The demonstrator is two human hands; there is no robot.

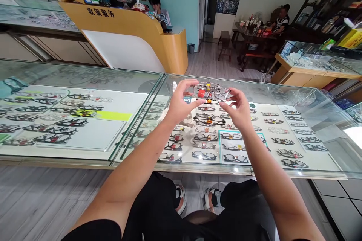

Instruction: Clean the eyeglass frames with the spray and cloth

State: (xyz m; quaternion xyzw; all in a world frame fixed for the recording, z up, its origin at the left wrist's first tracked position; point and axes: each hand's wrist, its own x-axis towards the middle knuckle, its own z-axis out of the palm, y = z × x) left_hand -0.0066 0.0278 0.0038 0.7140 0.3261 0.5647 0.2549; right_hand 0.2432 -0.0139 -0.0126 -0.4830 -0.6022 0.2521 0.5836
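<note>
Several pairs of glasses [210, 92], stacked together, are held up above the glass display case [318, 158]. Red and orange tags show on their lenses. My left hand [183, 99] grips the stack at its left end, thumb below and fingers above. At the right end, my right hand [237, 109] holds it between thumb and fingers. Beneath the hands, rows of eyeglasses [204, 155] lie on the case's white base. Behind my left hand stands a small white bottle [174, 86], partly hidden.
A second glass case section [85, 135] with more glasses adjoins on the left. Beyond stands a wooden counter [172, 49] with a seated person [155, 5]. Another person [283, 20] sits at a dark table at the back right. One more display case [313, 75] stands at right.
</note>
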